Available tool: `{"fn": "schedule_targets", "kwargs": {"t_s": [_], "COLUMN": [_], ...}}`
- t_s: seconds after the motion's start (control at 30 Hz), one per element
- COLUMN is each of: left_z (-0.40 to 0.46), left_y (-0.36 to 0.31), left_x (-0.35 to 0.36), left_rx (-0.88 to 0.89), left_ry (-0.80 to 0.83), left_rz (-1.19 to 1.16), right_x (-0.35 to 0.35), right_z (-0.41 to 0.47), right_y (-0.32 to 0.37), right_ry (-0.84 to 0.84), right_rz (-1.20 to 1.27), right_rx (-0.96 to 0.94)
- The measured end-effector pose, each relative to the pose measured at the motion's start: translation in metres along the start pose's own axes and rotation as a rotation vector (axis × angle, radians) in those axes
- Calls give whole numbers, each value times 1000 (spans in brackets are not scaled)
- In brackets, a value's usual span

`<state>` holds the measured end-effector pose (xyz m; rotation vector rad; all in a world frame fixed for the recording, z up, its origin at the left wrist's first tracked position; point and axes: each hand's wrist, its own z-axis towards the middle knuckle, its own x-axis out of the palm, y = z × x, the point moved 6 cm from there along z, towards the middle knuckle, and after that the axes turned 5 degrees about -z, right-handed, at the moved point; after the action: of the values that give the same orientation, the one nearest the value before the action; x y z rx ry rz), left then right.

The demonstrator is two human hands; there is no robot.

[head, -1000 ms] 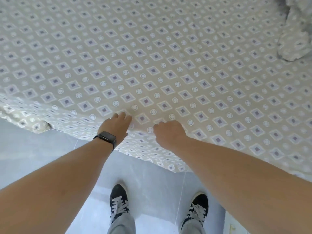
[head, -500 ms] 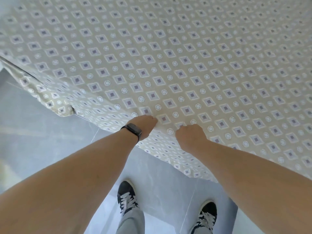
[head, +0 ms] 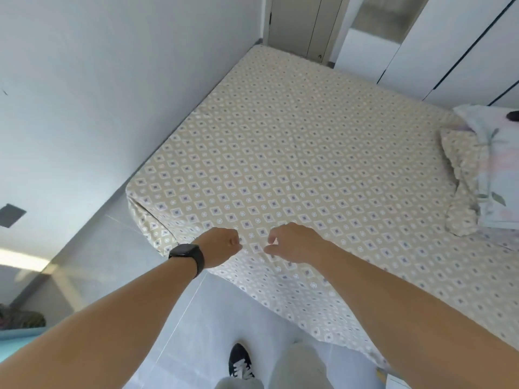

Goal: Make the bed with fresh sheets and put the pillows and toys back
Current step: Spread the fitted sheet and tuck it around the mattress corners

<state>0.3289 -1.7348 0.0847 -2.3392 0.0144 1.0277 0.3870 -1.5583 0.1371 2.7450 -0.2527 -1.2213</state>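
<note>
So the left hand pinches the patterned sheet at the bed's near edge, the right hand hovers loosely curled, grip holding nothing; 2 pillows sit at the right.

Pillows: cut off by right edge; dark item on top too little in view to identify.
Left hand: fingers curled under, hidden; hold on sheet cannot be told.
Shoe: partly hidden by trouser leg.
Dark bundle, left edge: blurred, unidentifiable.
</note>
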Motion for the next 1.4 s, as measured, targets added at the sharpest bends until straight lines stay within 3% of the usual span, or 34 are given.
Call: {"fn": "schedule_targets", "kwargs": {"t_s": [0.17, 0.33, 0.7, 0.97, 1.13, 1.27, 1.4], "left_z": [-43, -32, 1, 31, 55, 71, 98], "left_y": [-32, -43, 37, 67, 8, -44, -53], "left_x": [-66, -121, -251, -306, -354, -379, -396], "left_rx": [25, 107, 131, 319, 547, 706, 787], "left_ry": [-25, -35, -217, -55, -1, 41, 70], "left_rz": [-49, 12, 26, 62, 157, 98, 155], "right_x": [-55, -107, -197, -239, -266, -295, -318], "right_z": [-37, -12, 88, 94, 63, 60, 76], "right_y": [21, 32, 119, 156, 146, 134, 128], "right_ry": [-41, -168, -175, -289, -477, -567, -643], "right_rz": [-20, 77, 18, 97, 146, 197, 281], "right_rx": [-20, 0, -73, 116, 314, 439, 477]}}
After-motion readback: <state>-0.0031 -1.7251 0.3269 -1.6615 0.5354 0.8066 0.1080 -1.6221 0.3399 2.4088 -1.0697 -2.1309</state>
